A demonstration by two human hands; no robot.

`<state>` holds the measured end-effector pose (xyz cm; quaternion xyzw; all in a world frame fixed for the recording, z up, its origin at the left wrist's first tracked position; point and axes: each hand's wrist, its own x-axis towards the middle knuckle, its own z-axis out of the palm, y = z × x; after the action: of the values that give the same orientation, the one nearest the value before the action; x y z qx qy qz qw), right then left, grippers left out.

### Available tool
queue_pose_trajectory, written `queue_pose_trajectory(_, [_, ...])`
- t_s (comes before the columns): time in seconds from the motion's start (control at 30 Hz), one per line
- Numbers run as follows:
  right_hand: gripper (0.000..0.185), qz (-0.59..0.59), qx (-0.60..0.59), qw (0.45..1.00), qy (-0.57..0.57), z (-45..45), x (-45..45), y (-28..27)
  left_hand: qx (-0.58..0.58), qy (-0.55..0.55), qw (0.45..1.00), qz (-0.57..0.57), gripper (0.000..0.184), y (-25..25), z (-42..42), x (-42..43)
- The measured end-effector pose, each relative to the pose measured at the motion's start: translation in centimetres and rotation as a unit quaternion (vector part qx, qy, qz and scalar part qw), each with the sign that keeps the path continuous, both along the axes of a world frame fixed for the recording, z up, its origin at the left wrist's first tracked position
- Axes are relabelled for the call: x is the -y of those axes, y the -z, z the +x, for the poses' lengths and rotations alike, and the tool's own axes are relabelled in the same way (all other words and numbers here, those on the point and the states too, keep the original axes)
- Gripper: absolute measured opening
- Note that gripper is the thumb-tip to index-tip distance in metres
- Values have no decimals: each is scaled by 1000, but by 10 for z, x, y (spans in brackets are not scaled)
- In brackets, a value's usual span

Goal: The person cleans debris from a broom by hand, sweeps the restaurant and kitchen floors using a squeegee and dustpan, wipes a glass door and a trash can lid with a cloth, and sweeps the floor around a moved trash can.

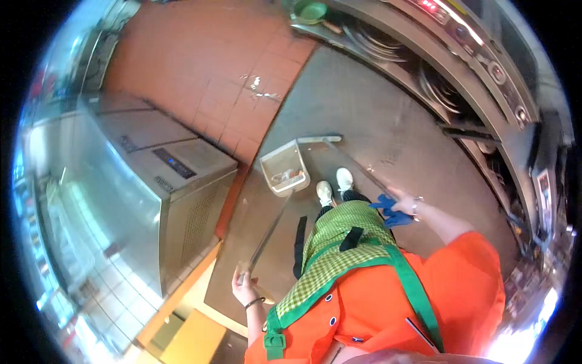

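My left hand point(244, 286) is closed round the upper end of a dark handle point(267, 234), which runs down to a white dustpan point(285, 168) on the floor. Some small litter point(287, 177) lies inside the pan. My right hand point(402, 201) grips a long thin pole point(364, 172) together with a blue glove point(393, 211). At the pole's far end, a white-edged sweeping head point(319, 139) rests on the floor beside the dustpan's rim.
A steel cabinet point(193, 206) stands at the left. Stove burners point(439, 88) and a control panel line the upper right, with a green pan point(310, 12) on top. Red tiles point(224, 67) meet a grey floor mat point(351, 103). A yellow box point(193, 340) is at the lower left.
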<state>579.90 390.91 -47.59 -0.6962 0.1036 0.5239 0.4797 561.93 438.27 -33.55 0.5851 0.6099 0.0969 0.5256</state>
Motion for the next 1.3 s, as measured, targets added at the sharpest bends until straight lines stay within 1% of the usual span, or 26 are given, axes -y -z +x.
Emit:
queue_pose_trajectory(0.03, [84, -16, 5, 1000, -23, 17, 4, -14, 1, 4, 1000, -2, 41, -3, -6, 1])
queue_pose_trajectory(0.1, [81, -1, 61, 993, 100, 42, -1, 1, -13, -13, 1000, 6, 42, -11, -24, -1])
queue_pose_trajectory(0.17, [76, -34, 197, 977, 75, 95, -26, 34, -22, -15, 1000, 6, 45, -14, -36, -8])
queue_pose_trajectory(0.2, [77, -93, 95, 988, 75, 139, -51, 31, -3, -21, 1000, -3, 42, -13, -38, -12])
queue_pose_trajectory(0.23, [76, -192, 80, 978, -24, 171, -89, -7, -9, -22, 1000, 1, 42, -15, -48, -16])
queue_pose_trajectory(0.3, [72, -293, 81, 953, -8, 188, -127, 46, 18, 0, 1000, 11, 43, -14, -63, -29])
queue_pose_trajectory(0.37, [67, -359, 77, 928, -68, 148, -186, 19, 1, 8, 1000, 16, 44, -15, -80, -46])
queue_pose_trajectory(0.4, [66, -314, 86, 944, -50, 110, -195, 22, -15, 14, 1000, 15, 44, -15, -90, -57])
queue_pose_trajectory(0.43, [65, -273, 100, 956, -30, 79, -202, 35, -10, 18, 1000, 12, 44, -8, -89, -70])
queue_pose_trajectory(0.5, [65, -284, 37, 954, -92, -10, -186, 97, -4, 19, 1000, 11, 45, 1, -104, -95])
queue_pose_trajectory(0.53, [68, -287, 65, 923, -247, -65, -163, 136, -13, 51, 999, 4, 44, -1, -111, -109])
queue_pose_trajectory(0.57, [71, -283, 90, 869, -396, -110, -149, 157, -11, 57, 998, -3, 44, 6, -117, -125])
queue_pose_trajectory(0.63, [76, -302, -109, 912, -253, -138, -178, 38, -5, 115, 993, -2, 44, 13, -135, -154])
queue_pose_trajectory(0.67, [76, -312, -108, 911, -246, -151, -179, 13, 20, 132, 991, -5, 43, 27, -148, -173])
queue_pose_trajectory(0.73, [74, -297, -40, 929, -216, -184, -173, -20, 6, 169, 985, -9, 43, 30, -157, -191])
queue_pose_trajectory(0.77, [74, -302, -41, 929, -211, -206, -158, -22, 1, 181, 983, -14, 42, 33, -165, -200])
queue_pose_trajectory(0.83, [69, -245, 98, 956, -128, -245, -123, -19, 10, 202, 979, -22, 42, 38, -174, -214])
queue_pose_trajectory(0.87, [68, -215, 99, 971, -38, -258, -124, -36, 13, 221, 975, -27, 43, 40, -180, -219])
queue_pose_trajectory(0.9, [68, -221, 97, 970, -33, -260, -122, -37, 14, 227, 973, -32, 43, 43, -180, -219])
queue_pose_trajectory(0.97, [65, -312, 90, 943, 69, -261, -116, -35, 34, 213, 976, -32, 48, 44, -189, -222])
queue_pose_trajectory(1.03, [61, -308, 78, 920, 228, -236, -117, -20, 12, 198, 979, -49, 49, 44, -198, -224])
queue_pose_trajectory(1.07, [57, -339, 55, 909, 235, -209, -132, -27, 7, 206, 978, -39, 48, 43, -203, -224])
queue_pose_trajectory(1.13, [51, -324, 18, 912, 252, -179, -109, 31, 8, 210, 977, -23, 46, 45, -216, -225])
queue_pose_trajectory(1.2, [48, -280, 2, 920, 274, -214, -90, 96, 4, 213, 977, -19, 46, 42, -217, -220])
queue_pose_trajectory(1.27, [56, -404, -24, 902, 153, -262, -135, 91, 26, 215, 976, -11, 44, 44, -230, -219])
queue_pose_trajectory(1.3, [61, -413, -48, 904, 98, -278, -162, 67, 28, 217, 976, -13, 44, 44, -234, -215])
